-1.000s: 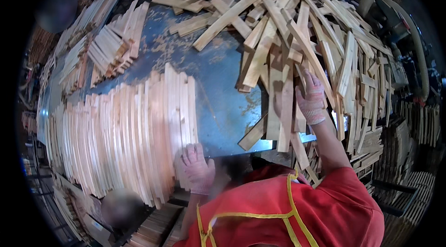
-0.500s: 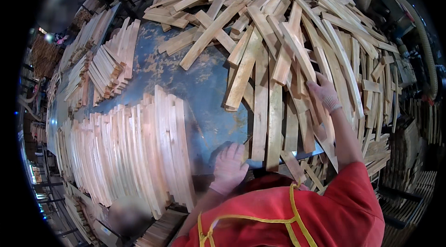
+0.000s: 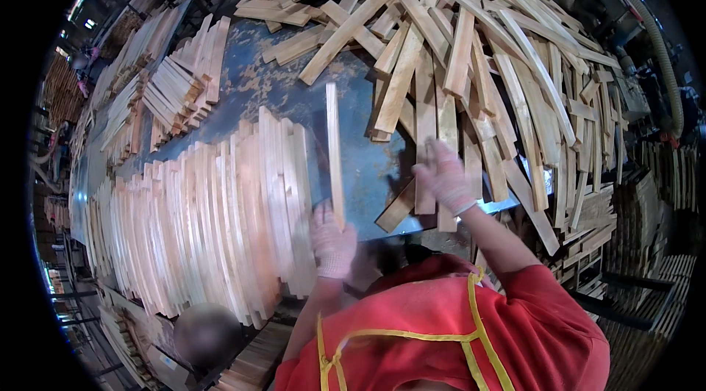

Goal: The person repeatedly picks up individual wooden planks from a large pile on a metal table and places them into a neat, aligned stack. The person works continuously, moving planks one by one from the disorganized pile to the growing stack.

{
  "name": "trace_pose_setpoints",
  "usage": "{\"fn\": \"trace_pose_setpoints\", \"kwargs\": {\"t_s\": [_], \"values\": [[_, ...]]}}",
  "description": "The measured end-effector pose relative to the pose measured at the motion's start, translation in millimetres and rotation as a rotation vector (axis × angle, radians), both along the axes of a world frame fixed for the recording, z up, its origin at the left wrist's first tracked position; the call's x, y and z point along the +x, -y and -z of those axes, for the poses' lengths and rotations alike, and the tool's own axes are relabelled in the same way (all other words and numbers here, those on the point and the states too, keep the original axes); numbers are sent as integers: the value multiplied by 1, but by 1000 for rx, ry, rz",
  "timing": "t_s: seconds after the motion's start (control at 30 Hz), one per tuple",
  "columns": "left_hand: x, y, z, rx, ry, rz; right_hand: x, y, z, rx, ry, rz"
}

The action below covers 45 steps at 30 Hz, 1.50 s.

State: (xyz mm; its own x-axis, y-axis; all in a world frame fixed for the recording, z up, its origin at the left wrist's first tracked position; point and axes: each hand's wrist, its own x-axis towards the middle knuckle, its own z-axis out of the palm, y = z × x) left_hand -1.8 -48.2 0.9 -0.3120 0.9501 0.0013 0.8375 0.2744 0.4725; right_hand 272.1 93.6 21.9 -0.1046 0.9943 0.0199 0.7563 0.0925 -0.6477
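My left hand point(image 3: 334, 245), in a pale glove, grips the near end of a single narrow wooden slat point(image 3: 334, 145). This slat points away from me with its thin edge up, a small gap to the right of a long row of slats point(image 3: 213, 214). The row's slats stand side by side, their ends uneven. My right hand point(image 3: 446, 179), gloved too, lies with fingers stretched over the near ends of loose slats point(image 3: 425, 115) at the edge of a big jumbled pile point(image 3: 507, 60). Its fingertips appear to touch a slat there.
A worn blue tabletop point(image 3: 254, 60) carries all this wood. Smaller stacks of slats point(image 3: 173, 90) lie at the far left. More stacked wood point(image 3: 662, 174) stands off the table at the right, near a ribbed hose point(image 3: 665, 75). A blurred round shape point(image 3: 207, 336) covers the lower left.
My left hand has moved left and now holds a slat near the row. My right hand has come nearer and left, from deeper in the pile. Some near slats have shifted.
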Motion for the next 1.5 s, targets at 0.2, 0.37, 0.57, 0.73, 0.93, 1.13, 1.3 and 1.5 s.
{"fn": "trace_pose_setpoints", "kwargs": {"t_s": [0.2,0.37,0.57,0.73,0.93,1.13,1.3,1.5], "values": [[-52,47,3,-84,-497,17,18,-38,-5,-181,84,314],[-22,30,-40,27,-220,233,40,-84,35,-661,-859,389],[-6,13,-45,-155,1058,170,-32,30,8,-918,-1251,23],[14,-17,-38,-284,798,-40,-82,6,-10,-879,-980,-131],[-15,-12,-14,-94,-590,-90,-98,-133,62,-729,-1314,372],[-22,-14,-18,-56,-67,-115,-88,-85,8,-891,-1475,207],[-3,-39,-7,-258,1056,-44,-55,74,35,-1305,-1121,-171],[-9,-1,-28,-109,504,-198,-57,14,-44,-506,-273,-113]]}}
